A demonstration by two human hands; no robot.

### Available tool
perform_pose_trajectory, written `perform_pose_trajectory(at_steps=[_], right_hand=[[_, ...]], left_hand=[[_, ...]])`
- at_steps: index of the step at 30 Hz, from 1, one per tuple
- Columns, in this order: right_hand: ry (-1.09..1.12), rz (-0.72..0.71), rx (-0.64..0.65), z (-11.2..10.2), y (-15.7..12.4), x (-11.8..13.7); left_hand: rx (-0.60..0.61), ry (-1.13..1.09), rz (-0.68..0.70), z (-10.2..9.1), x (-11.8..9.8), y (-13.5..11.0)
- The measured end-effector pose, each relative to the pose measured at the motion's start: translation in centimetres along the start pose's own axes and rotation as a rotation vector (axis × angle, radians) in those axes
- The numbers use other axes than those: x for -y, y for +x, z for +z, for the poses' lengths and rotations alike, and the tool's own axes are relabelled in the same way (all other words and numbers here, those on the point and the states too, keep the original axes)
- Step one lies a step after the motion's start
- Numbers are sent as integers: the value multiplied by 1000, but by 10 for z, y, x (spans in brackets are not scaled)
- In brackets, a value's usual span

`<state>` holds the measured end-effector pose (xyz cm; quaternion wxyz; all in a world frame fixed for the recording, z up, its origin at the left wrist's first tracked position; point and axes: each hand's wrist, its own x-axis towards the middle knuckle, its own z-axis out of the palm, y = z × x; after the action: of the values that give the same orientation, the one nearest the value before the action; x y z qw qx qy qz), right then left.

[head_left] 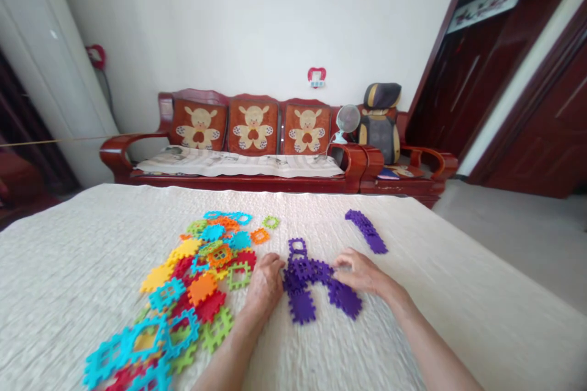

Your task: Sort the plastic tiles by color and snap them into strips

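In the head view, a loose pile of purple interlocking tiles [302, 305] lies between my two hands; some are solid squares and others are open frames. My left hand [266, 281] rests at the pile's left edge with its fingers curled in, and their tips are partly hidden. On the other side, my right hand [360, 270] has thumb and fingers closed at the edge of a purple tile [323, 271]. Farther back to the right lies an overlapping row of purple tiles [369, 232].
Left of my hands spreads a heap of blue, orange, yellow, red and green tiles [202, 288]. A pale textured cloth [92, 244] covers the table. Beyond its far edge stand a wooden sofa [355, 165] with bear cushions [254, 127], a small fan [347, 119] and a massage seat pad [380, 134].
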<state>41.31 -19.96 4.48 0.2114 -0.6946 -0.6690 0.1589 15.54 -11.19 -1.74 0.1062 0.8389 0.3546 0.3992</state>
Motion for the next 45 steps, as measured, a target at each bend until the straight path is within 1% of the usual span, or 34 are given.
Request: perform_pose_trajectory(at_steps=[4,7,8,10,13,15,17,20,26,29,31,34,38,40,45], right_hand=[[-107,-26,-102,16,-2,-2],[-72,-75,-192,23,-3,-8],[-41,-71,-226,24,-4,-10],[35,-7,-315,25,-8,-15],[166,122,-506,27,-17,-23],[250,144,-619,29,-23,-29],[305,129,-680,32,-28,-32],[315,96,-695,34,-34,-35],[204,-50,-647,34,-53,-36],[207,-49,-624,34,-62,-35],[159,-44,-617,34,-66,-32],[64,-40,-617,34,-67,-28],[1,-40,-556,36,-67,-24],[-3,-42,-540,36,-66,-23],[61,-41,-553,35,-66,-24]], left_hand=[[63,-6,-34,-3,-5,2],[80,-16,-63,-3,-5,3],[78,-21,-66,-2,-5,3],[75,-27,-68,-2,-4,3],[81,-22,-55,-2,-4,2],[84,-13,-41,-3,-3,3],[89,-3,-30,-4,-3,3],[104,3,-20,-6,-3,3],[90,16,0,-4,1,3],[91,19,12,-3,3,3],[91,24,19,-3,4,3],[79,27,33,-3,5,2],[74,39,41,-2,8,1],[74,49,39,-2,8,1],[91,63,35,-5,6,1]])
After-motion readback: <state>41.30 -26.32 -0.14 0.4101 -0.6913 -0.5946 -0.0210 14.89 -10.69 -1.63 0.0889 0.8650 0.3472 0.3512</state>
